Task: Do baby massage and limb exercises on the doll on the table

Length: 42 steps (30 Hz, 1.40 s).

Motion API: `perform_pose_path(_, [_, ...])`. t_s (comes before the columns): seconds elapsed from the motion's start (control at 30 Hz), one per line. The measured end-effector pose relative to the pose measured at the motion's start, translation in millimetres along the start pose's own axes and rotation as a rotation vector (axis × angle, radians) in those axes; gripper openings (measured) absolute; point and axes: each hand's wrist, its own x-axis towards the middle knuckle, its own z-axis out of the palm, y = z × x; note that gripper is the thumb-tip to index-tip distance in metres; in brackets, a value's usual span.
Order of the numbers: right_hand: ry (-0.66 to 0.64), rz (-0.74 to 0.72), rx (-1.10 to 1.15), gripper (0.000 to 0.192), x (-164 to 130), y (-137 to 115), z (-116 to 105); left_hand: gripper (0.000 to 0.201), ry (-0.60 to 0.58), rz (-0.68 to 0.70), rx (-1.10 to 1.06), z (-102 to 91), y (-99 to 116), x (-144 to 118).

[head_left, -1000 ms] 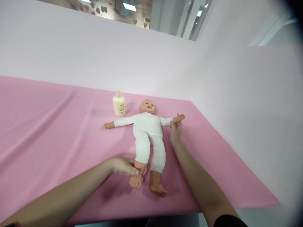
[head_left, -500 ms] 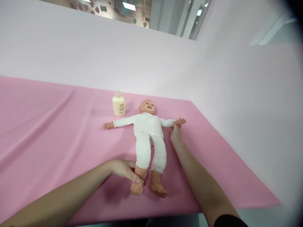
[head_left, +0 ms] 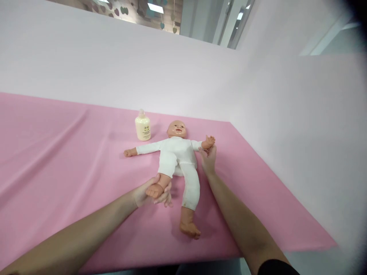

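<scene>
A baby doll (head_left: 183,151) in a white suit lies on its back, head away from me, on a pink covered table. My left hand (head_left: 156,194) is wrapped around the doll's ankle on the left side, and that leg is raised and bent at the knee. Around the doll's wrist on the right side, my right hand (head_left: 208,157) has its thumb and fingers closed, lifting the forearm a little. The other leg lies straight toward me, and the other arm stretches out to the left.
A pump bottle (head_left: 142,126) of pale yellow liquid stands left of the doll's head. The pink cover (head_left: 71,172) has long creases on the left. White walls (head_left: 114,65) border the table at the back and right, with a window (head_left: 200,19) above.
My left hand has pushed the doll's foot up and away from me, bending the leg. My right hand has moved the doll's hand inward and up, toward its body.
</scene>
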Motion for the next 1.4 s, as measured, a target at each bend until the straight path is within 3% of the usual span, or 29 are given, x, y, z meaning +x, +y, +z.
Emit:
perform_pose_path(0.13, [-0.169, -0.115, -0.216, 0.045, -9, 2, 2, 0.054, 0.180, 0.026, -0.082, 3.1, 5, 3])
perform_pose_path(0.33, [-0.364, -0.325, -0.360, 0.027, -11, 0, 5, 0.052, 0.284, -0.016, -0.120, 8.7, 6, 4])
perform_pose_path(0.43, [-0.401, -0.382, -0.361, 0.026, -10, -1, 5, 0.053, 0.287, -0.035, -0.117, 4.6, 4, 5])
perform_pose_path(0.53, [-0.399, -0.378, -0.351, 0.027, -10, -2, 5, 0.054, 0.199, -0.050, -0.123, -3.3, 2, 4])
perform_pose_path(0.7, [-0.277, -0.180, -0.272, 0.037, -8, 1, 2, 0.054, -0.081, -0.098, -0.077, -7.5, 1, 0])
perform_pose_path(0.83, [-0.099, 0.006, -0.039, 0.050, -1, 4, 1, 0.046, -0.194, -0.146, 0.002, -1.9, 4, -5])
perform_pose_path(0.93, [-0.010, 0.032, 0.112, 0.057, 6, 3, -2, 0.042, -0.265, -0.213, 0.040, -0.6, 5, -9])
perform_pose_path(1.03, [0.099, 0.095, 0.162, 0.060, 11, 10, -7, 0.038, -0.252, -0.299, 0.109, 0.3, 5, -12])
perform_pose_path(1.23, [0.240, 0.470, 0.308, 0.064, 16, 45, -22, 0.030, -0.123, -0.390, 0.245, 7.0, 8, -13])
perform_pose_path(1.4, [0.256, 0.512, 0.367, 0.064, 18, 52, -25, 0.030, -0.106, -0.397, 0.257, 8.0, 9, -13])
